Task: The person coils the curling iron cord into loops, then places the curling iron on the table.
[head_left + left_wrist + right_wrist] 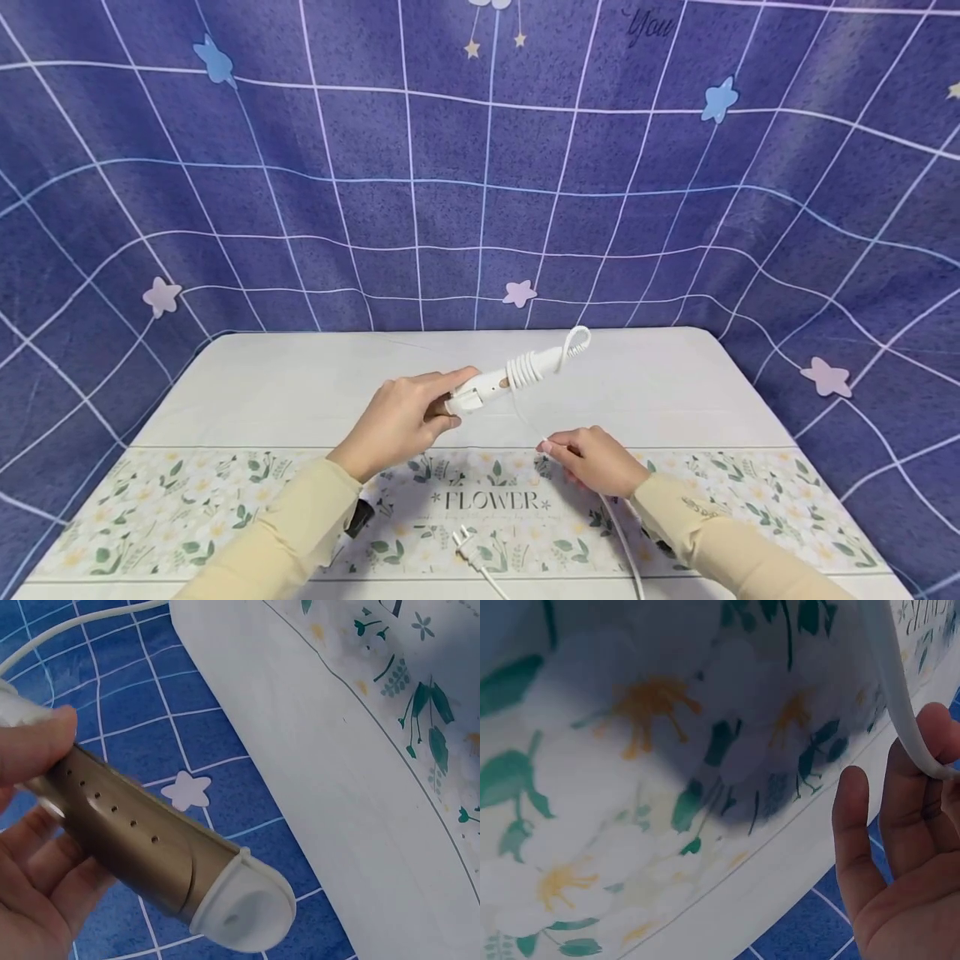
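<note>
My left hand grips a curling iron with a white handle, raised over the table and slanting up to the right. In the left wrist view its gold barrel shows a row of small holes and a white cap at the tip. Several turns of white cord wrap the handle, and a loop stands out at its end. Lower and to the right, my right hand pinches the cord between thumb and fingers. The right wrist view shows the cord running taut into those fingers.
A two-pin plug on its cord lies on the near part of the table. Beneath my hands, a floral mat print with the word FLOWER crosses the white table. A blue gridded curtain with stars hangs behind and at both sides.
</note>
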### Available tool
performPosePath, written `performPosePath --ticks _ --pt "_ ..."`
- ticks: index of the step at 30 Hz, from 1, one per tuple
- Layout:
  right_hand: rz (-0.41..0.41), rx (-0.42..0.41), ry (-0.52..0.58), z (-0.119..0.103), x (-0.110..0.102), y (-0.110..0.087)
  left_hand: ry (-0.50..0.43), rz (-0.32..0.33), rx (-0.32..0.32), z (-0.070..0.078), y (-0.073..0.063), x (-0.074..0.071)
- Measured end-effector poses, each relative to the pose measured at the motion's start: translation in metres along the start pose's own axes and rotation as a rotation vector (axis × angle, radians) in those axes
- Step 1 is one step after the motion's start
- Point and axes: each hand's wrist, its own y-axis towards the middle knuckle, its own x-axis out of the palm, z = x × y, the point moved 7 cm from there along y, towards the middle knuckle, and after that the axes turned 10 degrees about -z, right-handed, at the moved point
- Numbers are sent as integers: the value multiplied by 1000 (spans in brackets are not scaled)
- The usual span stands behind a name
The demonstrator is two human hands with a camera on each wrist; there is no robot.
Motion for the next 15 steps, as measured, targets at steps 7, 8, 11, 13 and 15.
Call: performPosePath --ticks 7,8,11,13,15 --pt "38 45 -39 2 -16 8 -92 -94 39 5 -1 5" --pt "44 52 -39 2 -18 9 -99 -108 44 6 -1 6" --pt "74 104 -26 7 -26 11 -106 -154 56 10 -3 8" --pt "104 104 -64 7 -31 12 -98 -177 71 11 -4 9" --pt "131 72 -118 5 -35 13 -92 -195 88 13 -5 10"
